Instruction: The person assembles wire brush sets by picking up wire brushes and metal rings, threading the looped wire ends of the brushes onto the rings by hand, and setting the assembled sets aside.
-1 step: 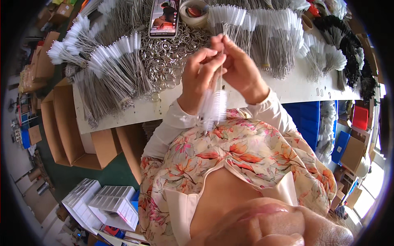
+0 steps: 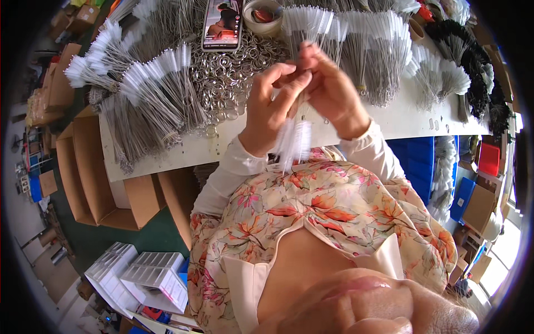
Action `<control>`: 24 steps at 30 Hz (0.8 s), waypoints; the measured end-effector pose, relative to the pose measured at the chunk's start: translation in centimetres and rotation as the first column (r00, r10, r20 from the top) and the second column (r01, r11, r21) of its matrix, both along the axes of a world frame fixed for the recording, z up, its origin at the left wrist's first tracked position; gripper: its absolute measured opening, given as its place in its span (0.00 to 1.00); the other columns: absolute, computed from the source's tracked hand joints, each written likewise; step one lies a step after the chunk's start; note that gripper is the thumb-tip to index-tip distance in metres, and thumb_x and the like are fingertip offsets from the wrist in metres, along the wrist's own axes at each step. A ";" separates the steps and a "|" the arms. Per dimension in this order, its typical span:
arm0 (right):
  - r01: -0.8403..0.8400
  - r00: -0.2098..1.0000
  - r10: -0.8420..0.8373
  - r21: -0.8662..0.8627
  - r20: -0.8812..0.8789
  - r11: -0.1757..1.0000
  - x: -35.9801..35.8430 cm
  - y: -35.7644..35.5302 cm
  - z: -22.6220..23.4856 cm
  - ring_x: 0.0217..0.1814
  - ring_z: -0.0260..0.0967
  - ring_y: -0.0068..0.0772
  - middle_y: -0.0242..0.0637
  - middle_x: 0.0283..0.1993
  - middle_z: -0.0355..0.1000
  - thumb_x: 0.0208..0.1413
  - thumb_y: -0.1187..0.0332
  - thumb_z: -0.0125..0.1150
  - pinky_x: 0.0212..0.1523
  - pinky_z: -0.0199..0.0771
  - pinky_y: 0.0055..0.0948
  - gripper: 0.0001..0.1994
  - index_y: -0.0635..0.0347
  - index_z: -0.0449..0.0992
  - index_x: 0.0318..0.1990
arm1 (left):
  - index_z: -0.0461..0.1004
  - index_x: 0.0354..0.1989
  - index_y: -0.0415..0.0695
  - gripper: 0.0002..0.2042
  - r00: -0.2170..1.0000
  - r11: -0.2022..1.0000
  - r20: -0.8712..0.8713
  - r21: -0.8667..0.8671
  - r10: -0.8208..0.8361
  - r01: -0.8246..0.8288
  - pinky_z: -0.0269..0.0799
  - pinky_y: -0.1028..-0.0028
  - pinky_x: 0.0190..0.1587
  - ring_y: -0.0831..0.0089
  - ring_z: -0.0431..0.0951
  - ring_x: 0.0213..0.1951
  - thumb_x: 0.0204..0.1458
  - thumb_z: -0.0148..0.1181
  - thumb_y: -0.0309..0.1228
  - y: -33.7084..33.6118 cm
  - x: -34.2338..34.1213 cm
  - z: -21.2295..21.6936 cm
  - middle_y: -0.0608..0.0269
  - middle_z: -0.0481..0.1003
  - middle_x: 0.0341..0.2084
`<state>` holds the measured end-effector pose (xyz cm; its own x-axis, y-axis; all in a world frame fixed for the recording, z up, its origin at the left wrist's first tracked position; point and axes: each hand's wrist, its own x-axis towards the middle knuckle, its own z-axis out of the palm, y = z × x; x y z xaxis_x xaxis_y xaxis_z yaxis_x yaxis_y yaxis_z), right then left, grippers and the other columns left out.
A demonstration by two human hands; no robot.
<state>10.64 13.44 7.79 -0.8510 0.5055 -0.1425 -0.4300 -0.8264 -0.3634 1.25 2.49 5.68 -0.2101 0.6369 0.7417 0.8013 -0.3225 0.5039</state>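
Standing here: both hands meet over the near edge of the white tabletop (image 2: 384, 118). White-bristled, wire-stemmed brush (image 2: 293, 142) sits between them, bristles near, toward the floral top (image 2: 328, 192), stem end far, at the fingertips. Blur: can't tell if it's one brush or several.

Key relation, my read: long axis runs roughly near–far, so the far stem end is where the hands meet. Left hand (image 2: 266, 111) is nearer the bristles; its thumb and fingers are clamped on the stem. Right hand (image 2: 336, 97) comes in from the right, fingertips bunched at the far end. Can't tell what, if anything, they pinch; fingers and blur hide it.

Around: loose pile of shiny metal rings (image 2: 222, 83) far-left of the hands, white-bristled wire brush bundles left (image 2: 158, 92) and right (image 2: 375, 53), lit phone (image 2: 222, 25) beyond the rings.
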 end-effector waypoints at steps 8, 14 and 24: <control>-0.386 0.890 -0.266 0.923 0.370 -0.008 3.4 0.0 2.7 0.23 0.68 0.21 0.34 0.26 0.74 0.54 0.73 0.54 0.26 0.69 0.21 0.06 0.63 0.76 0.35 | 0.41 0.64 0.38 0.47 0.930 0.958 0.257 -0.042 -0.265 0.284 0.63 0.61 0.53 0.58 0.64 0.53 0.44 0.63 0.49 -0.5 -3.5 2.8 0.45 0.53 0.56; -0.465 0.871 -0.078 0.864 0.486 0.191 4.3 -1.1 3.7 0.24 0.67 0.20 0.31 0.25 0.72 0.55 0.70 0.54 0.25 0.66 0.21 0.07 0.63 0.76 0.36 | 0.65 0.51 0.42 0.25 0.804 0.860 0.444 -0.130 -0.394 0.493 0.66 0.65 0.49 0.61 0.70 0.48 0.45 0.64 0.38 -2.2 -1.9 1.3 0.54 0.68 0.45; -0.665 0.723 0.433 0.371 0.538 0.648 8.8 0.6 0.9 0.19 0.58 0.12 0.29 0.22 0.70 0.56 0.67 0.56 0.18 0.55 0.15 0.09 0.66 0.74 0.34 | 0.74 0.37 0.43 0.10 0.942 0.929 0.130 -0.171 -0.308 0.327 0.70 0.71 0.31 0.68 0.75 0.29 0.45 0.62 0.28 -1.2 -0.9 0.8 0.61 0.74 0.29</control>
